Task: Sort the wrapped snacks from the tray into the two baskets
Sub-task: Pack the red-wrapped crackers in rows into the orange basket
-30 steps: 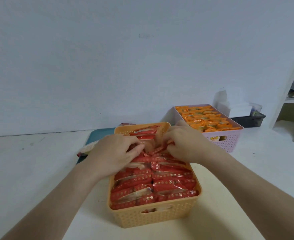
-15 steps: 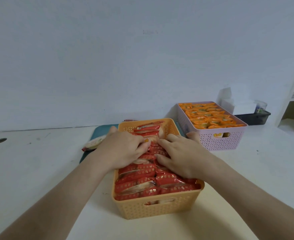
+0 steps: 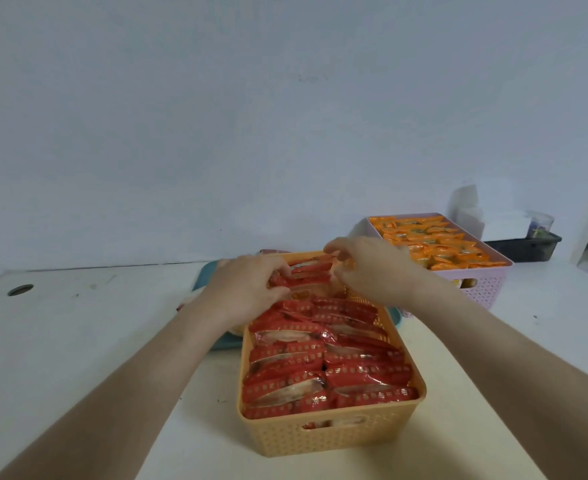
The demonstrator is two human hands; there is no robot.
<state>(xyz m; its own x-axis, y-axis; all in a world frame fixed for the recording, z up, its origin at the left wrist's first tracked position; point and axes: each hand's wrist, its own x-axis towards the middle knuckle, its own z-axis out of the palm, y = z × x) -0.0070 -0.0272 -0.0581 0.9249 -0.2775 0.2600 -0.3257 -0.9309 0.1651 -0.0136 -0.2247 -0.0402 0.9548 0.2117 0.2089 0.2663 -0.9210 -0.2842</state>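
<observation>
Both hands work the far end of an orange perforated plastic basket (image 3: 330, 434) on the white bench (image 3: 78, 341). The left hand (image 3: 247, 289) curls its fingers around red foil-wrapped snacks (image 3: 320, 362) there, while the right hand (image 3: 372, 268) pinches a wrapper edge at the far rim. Red packets fill the basket in rows. A teal tray (image 3: 207, 271) peeks out behind — well to the right, a pink perforated basket (image 3: 482, 285) holds orange-wrapped snacks (image 3: 431, 240).

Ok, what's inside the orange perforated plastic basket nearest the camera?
The orange perforated plastic basket holds red wrapped snacks in two packed rows. Both the left hand and right hand cover its far end; lower layers are hidden.
</observation>
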